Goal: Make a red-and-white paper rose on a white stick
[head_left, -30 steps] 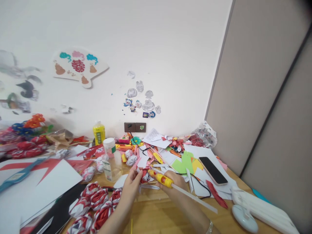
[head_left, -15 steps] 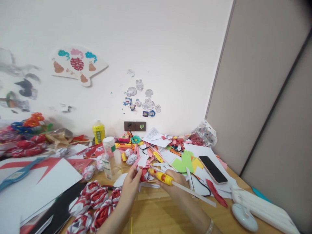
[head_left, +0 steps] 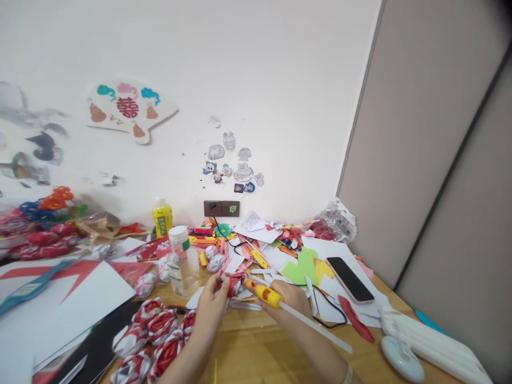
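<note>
My left hand [head_left: 214,300] is closed on a small red and white paper piece [head_left: 236,285] near the middle of the table. In my right hand [head_left: 288,298] is a yellow glue gun [head_left: 263,292], its tip pointing left at the paper piece. A long translucent glue stick [head_left: 318,326] sticks out of the gun's back toward the lower right. Several red and white paper rosettes [head_left: 162,325] lie to the left of my left forearm. The fingertips of my right hand are partly hidden behind the gun.
A clear jar [head_left: 182,266] and a yellow bottle [head_left: 162,217] stand at the left. Paper scraps [head_left: 298,269] cover the back. A phone [head_left: 349,279], a white mouse [head_left: 402,358] and a black cable [head_left: 340,319] lie at the right.
The glue gun has shifted slightly left with my right hand. My left hand has turned a little, and more of the red and white paper piece shows.
</note>
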Demonstrator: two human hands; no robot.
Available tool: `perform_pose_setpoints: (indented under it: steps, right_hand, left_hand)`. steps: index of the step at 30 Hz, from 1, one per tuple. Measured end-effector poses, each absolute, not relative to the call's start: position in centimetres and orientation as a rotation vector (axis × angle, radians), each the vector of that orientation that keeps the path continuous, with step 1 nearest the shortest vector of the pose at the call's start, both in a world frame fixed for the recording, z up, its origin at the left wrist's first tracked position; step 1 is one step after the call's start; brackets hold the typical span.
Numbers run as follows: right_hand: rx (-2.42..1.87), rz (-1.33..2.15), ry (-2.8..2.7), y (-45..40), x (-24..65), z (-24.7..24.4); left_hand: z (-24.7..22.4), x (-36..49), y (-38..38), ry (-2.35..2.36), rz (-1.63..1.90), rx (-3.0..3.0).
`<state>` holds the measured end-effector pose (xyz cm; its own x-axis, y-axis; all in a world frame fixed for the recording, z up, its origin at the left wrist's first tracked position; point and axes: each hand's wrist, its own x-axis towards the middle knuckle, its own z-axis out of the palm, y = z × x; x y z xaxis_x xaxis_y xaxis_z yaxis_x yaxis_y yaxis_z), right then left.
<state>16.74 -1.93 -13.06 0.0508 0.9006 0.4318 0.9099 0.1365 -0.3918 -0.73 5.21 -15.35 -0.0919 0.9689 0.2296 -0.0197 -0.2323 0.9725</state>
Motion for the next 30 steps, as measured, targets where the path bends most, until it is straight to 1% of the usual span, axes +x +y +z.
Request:
perform_pose_setpoints:
  steps: [3,5,11,16,20,30]
  right_hand:
    - [-1.677,-0.06,-1.806,-1.7,17.2,-13.4]
    - [-1.655,0.01,-1.74,-1.7,17.4,-13.3]
    - [-1.47,0.507,-1.314,-1.5,16.9,-12.8]
    - [-1.335,0.851,-1.263,-0.9,17.2,-13.4]
    - [-1.273,0.923,-1.254,-0.9,17.0,-13.7]
    - [-1.263,0.923,-1.163,-0.4,16.6,-14.4]
  left_hand:
    - [-15.0,-0.9,5.3,1.115,1.462,1.224]
    - [-15.0,-0.9,5.4,1.088,1.428,1.167]
    - [-16.0,-0.2,5.3,0.952,1.222,1.054]
    - [-16.8,0.7,4.7,0.767,1.071,1.002]
    - [-16.4,0.9,3.8,0.748,1.048,0.941]
    - [-15.2,1.3,2.7,0.69,1.027,0.873]
